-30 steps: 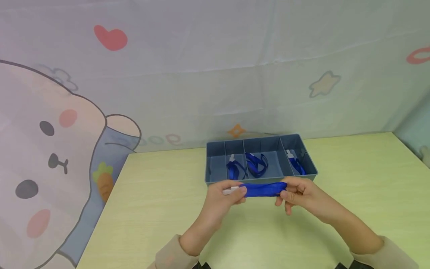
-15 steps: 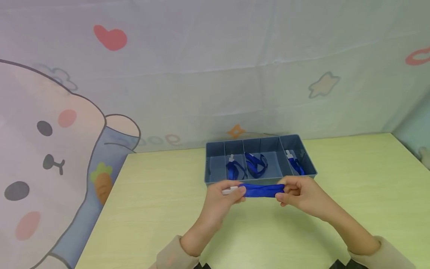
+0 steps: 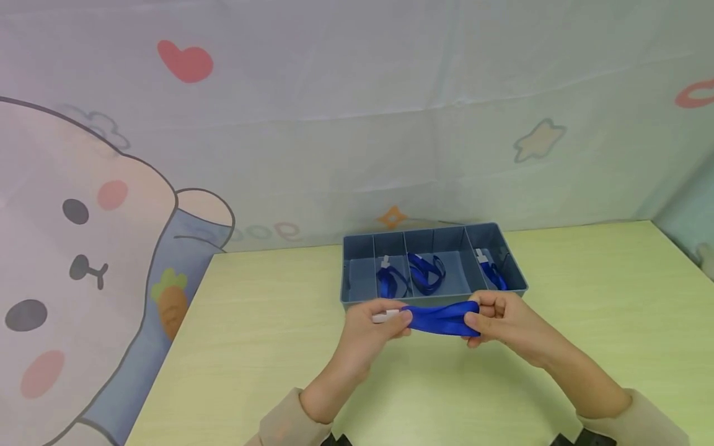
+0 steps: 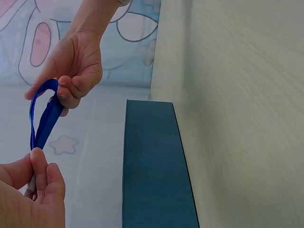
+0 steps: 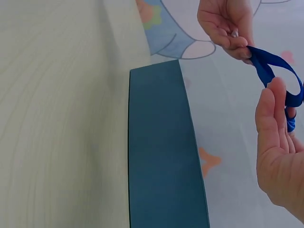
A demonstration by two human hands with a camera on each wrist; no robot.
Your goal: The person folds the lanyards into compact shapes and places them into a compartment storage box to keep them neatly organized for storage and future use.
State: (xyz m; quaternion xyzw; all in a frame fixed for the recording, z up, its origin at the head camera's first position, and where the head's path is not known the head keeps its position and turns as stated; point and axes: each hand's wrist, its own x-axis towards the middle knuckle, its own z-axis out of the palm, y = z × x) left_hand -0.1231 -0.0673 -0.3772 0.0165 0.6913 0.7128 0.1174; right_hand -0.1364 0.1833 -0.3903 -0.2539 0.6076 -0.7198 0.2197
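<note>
A folded blue lanyard (image 3: pixel 437 318) is stretched level between both hands, just in front of the tray in the head view. My left hand (image 3: pixel 365 331) pinches its left end, where a white clip (image 3: pixel 385 316) lies along the fingers. At the other end my right hand (image 3: pixel 510 328) grips the fold between thumb and fingers. The left wrist view shows the lanyard (image 4: pixel 46 116) as a narrow loop, its bend at the right hand (image 4: pixel 76 66). In the right wrist view the strap (image 5: pixel 266 66) opens into a loop by the right fingers (image 5: pixel 275 95).
Behind the hands a grey-blue divided tray (image 3: pixel 432 301) stands on the pale wood-grain table (image 3: pixel 268 334). Several blue lanyards lie in it: one bundle (image 3: pixel 390 282) left of centre, a coil (image 3: pixel 426 272) mid-tray, another (image 3: pixel 493 274) at right. A printed cloth (image 3: pixel 357 124) hangs behind.
The right fingers, partly spread a second ago, have closed in on the lanyard's end. The right hand has shifted slightly right, and the strap looks wider and more spread. The left hand stays nearly still.
</note>
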